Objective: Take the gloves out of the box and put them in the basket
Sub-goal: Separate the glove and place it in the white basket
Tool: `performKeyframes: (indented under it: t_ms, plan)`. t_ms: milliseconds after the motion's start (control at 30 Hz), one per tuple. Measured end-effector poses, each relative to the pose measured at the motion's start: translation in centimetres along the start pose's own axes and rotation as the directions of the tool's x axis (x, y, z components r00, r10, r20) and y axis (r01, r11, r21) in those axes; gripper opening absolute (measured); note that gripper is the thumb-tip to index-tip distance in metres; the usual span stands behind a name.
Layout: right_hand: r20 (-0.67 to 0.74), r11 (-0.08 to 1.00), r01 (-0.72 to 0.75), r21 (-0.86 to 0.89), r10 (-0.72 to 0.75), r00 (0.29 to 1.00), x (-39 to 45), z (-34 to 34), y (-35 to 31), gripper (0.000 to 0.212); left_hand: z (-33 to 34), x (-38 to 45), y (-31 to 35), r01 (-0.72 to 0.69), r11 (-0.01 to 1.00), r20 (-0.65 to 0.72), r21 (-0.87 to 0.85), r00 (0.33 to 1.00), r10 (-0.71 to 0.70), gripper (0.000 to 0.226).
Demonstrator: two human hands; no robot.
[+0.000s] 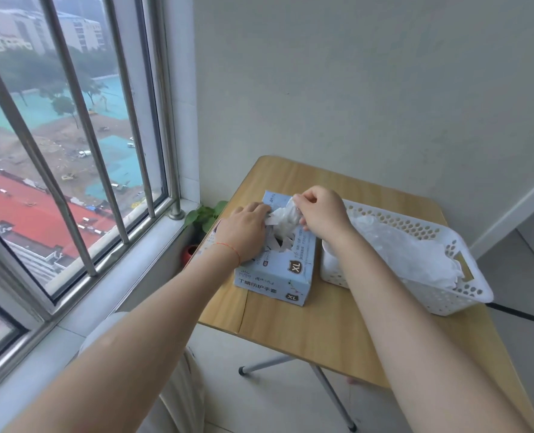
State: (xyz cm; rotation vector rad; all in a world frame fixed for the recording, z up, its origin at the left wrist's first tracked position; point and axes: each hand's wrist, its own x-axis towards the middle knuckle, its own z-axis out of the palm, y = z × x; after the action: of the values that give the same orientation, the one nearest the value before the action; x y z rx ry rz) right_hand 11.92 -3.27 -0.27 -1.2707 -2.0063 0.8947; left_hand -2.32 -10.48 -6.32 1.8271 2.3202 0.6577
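A light blue glove box marked XL lies on the small wooden table. A white glove sticks up out of its torn top opening. My right hand pinches the top of that glove above the box. My left hand rests on the box's left side, fingers at the edge of the opening. To the right stands a white perforated basket with several white gloves lying inside.
The table stands in a corner, with a barred window and its sill on the left and a wall behind. A small green plant in a red pot sits on the floor between the table and the sill.
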Motion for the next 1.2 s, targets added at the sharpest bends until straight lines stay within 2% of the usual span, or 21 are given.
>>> performKeyframes:
  t_ms: [133,233,333,433,500,533,633,767,867,933,1067,1200]
  plan:
    - [-0.103,0.988,0.084,0.126,-0.071,0.992,-0.6,-0.5,-0.4,0.023,-0.2,-0.3,0.2,0.005,1.000,0.007,0.024,1.000,-0.005,0.043]
    - [-0.189,0.981,0.132,0.139,-0.105,0.976,-0.7,-1.3,-0.6,0.022,-0.3,-0.2,0.2,0.012,1.000,0.018,0.025,1.000,-0.013,0.041]
    - [-0.119,0.992,0.103,0.073,-0.094,0.988,-0.7,-1.9,-0.3,0.017,-0.7,0.2,0.2,0.015,0.998,0.031,-0.063,0.999,-0.013,0.041]
    - [-0.054,0.995,0.054,0.081,-0.050,0.997,-0.7,-2.0,-0.1,0.017,-1.3,0.2,0.6,0.017,0.962,-0.105,-0.274,0.993,-0.048,0.038]
    - [-0.047,0.995,0.032,0.099,-0.027,0.999,-0.8,-2.0,-0.3,0.019,-1.9,0.0,1.3,0.023,0.934,-0.166,-0.358,0.982,-0.088,0.024]
    - [-0.049,0.994,0.024,0.106,-0.019,0.999,-0.8,-2.0,-0.4,0.020,-2.2,0.0,1.5,0.034,0.943,-0.154,-0.332,0.984,-0.090,0.019]
    - [-0.050,0.991,0.005,0.131,0.002,0.999,-1.0,-2.0,-0.7,0.022,-2.5,0.1,1.8,0.102,0.982,-0.022,-0.159,0.994,-0.107,0.022]
    - [-0.034,0.985,-0.003,0.171,0.009,0.999,-1.2,-1.8,-0.7,0.021,-2.8,0.5,2.0,0.138,0.984,-0.008,-0.109,0.990,-0.139,0.008]
    - [-0.045,0.988,0.010,0.154,-0.003,0.999,-1.3,-1.8,-0.6,0.022,-2.9,0.7,2.0,0.145,0.976,0.038,-0.161,0.989,-0.141,0.011]
    - [-0.061,0.992,0.023,0.123,-0.016,0.998,-1.2,-1.9,-0.5,0.025,-2.8,0.5,2.1,0.140,0.964,0.001,-0.225,0.990,-0.143,0.007]
    - [-0.011,0.994,0.072,0.079,-0.071,0.997,-1.2,-2.0,-0.7,0.029,-3.3,0.6,3.3,-0.029,0.926,-0.115,-0.376,0.993,-0.016,0.028]
    - [-0.002,0.990,0.089,0.109,-0.089,0.996,-1.1,-2.4,-1.1,0.022,-3.9,1.8,4.3,-0.044,0.914,-0.117,-0.404,0.993,-0.004,0.018]
